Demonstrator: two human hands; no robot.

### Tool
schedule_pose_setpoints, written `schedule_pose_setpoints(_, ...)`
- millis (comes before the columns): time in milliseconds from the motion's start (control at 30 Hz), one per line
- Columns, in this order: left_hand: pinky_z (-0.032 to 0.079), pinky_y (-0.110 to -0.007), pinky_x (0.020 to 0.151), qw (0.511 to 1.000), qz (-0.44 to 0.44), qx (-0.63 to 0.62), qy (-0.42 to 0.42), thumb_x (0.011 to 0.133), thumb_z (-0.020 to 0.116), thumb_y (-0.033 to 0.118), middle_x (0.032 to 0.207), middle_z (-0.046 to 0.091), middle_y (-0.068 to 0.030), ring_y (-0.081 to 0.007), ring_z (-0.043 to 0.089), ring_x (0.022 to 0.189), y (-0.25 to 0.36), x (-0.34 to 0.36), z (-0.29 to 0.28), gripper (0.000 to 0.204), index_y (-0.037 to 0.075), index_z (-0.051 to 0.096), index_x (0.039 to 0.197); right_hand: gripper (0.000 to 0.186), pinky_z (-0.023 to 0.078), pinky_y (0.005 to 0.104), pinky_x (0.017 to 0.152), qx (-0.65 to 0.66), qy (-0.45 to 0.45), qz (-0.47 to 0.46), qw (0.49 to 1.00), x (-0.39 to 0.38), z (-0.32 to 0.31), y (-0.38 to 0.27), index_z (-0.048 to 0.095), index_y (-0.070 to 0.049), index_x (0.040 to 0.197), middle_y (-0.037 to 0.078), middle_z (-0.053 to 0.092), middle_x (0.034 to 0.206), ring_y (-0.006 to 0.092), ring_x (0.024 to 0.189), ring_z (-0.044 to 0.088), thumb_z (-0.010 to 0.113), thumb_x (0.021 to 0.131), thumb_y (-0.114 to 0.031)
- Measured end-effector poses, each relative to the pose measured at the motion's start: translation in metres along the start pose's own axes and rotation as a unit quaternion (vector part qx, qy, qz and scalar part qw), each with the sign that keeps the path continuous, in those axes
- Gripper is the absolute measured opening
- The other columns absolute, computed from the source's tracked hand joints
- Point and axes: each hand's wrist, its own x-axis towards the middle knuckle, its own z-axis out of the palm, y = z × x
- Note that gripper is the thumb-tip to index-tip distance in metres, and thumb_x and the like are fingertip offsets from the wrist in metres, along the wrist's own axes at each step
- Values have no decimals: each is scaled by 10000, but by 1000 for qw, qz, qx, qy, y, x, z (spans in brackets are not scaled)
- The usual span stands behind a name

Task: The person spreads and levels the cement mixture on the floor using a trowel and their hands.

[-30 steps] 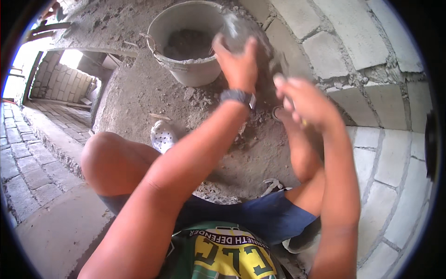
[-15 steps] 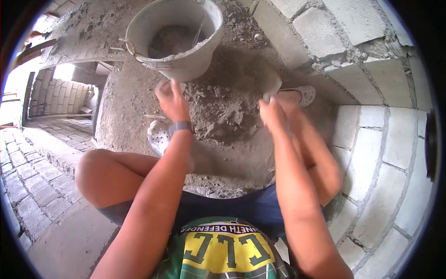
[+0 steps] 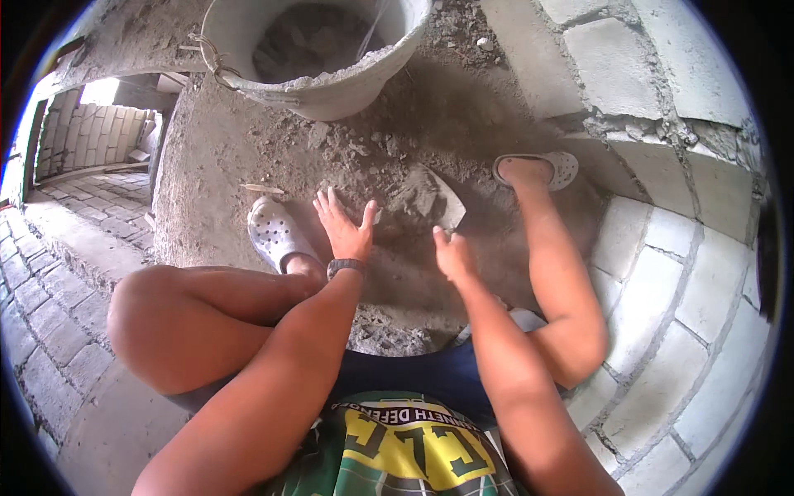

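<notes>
My right hand [image 3: 454, 256] is wrapped round the handle of a trowel [image 3: 451, 203], most of which the fingers hide. Its pale metal blade points away from me and lies low against a heap of grey rubble [image 3: 413, 193]. To the left of the trowel, my left hand [image 3: 346, 231] is open, fingers spread over the near left side of the debris. A pale bit shows beside its thumb; I cannot tell whether they touch. Beyond both hands stands a large, dusty bucket [image 3: 347, 97] with grey material [image 3: 310, 41] inside and a rope-like handle at its left.
My feet, in light perforated clogs, flank the rubble: the left clog [image 3: 275, 235] and the right clog [image 3: 562, 169]. A block wall [image 3: 662, 273] rises close on the right. A small wood sliver [image 3: 262, 189] lies near the left clog. Brick paving [image 3: 62, 310] lies at far left.
My left hand has come back from beside the bucket and spread its fingers. My right hand has drawn the trowel nearer and leftward, into the rubble. The view has shifted slightly.
</notes>
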Motion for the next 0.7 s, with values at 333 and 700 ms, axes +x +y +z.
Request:
schedule_pose_setpoints(333, 177, -589, 1298, 999, 38, 13, 12, 947, 771, 489, 1710, 265, -285, -504, 122, 1609, 10, 22, 24, 854, 77, 425, 1610, 779, 572, 552, 866, 13, -91, -51, 994, -13, 15, -40, 736, 80, 1095, 333, 741, 1017, 494, 956, 734, 473, 1045, -652)
schedule_pose_setpoints(700, 401, -534, 1173, 995, 82, 51, 37, 909, 822, 388, 1469, 572, -241, -442, 501, 1385, 25, 47, 22, 488, 143, 707, 1315, 851, 494, 446, 444, 122, -270, -83, 952, -3, 44, -79, 612, 53, 709, 112, 542, 515, 259, 431, 596, 416, 1065, -695)
